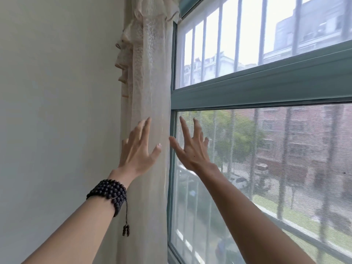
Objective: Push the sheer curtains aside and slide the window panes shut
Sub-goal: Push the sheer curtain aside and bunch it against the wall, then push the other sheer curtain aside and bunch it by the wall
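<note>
A cream sheer curtain (150,77) hangs bunched in a narrow column against the left edge of the window. My left hand (138,149), with a dark bead bracelet on the wrist, is spread flat on the curtain's folds. My right hand (192,147) is raised beside it with fingers apart, in front of the lower window pane (266,168), which looks covered by a fine mesh; I cannot tell if it touches. The teal window frame (247,88) has a thick crossbar between the lower pane and the upper pane (228,44).
A plain pale wall (57,111) fills the left side. Vertical bars stand outside the glass, with buildings, trees and parked cars beyond. The frame's left upright (172,187) runs right beside the curtain.
</note>
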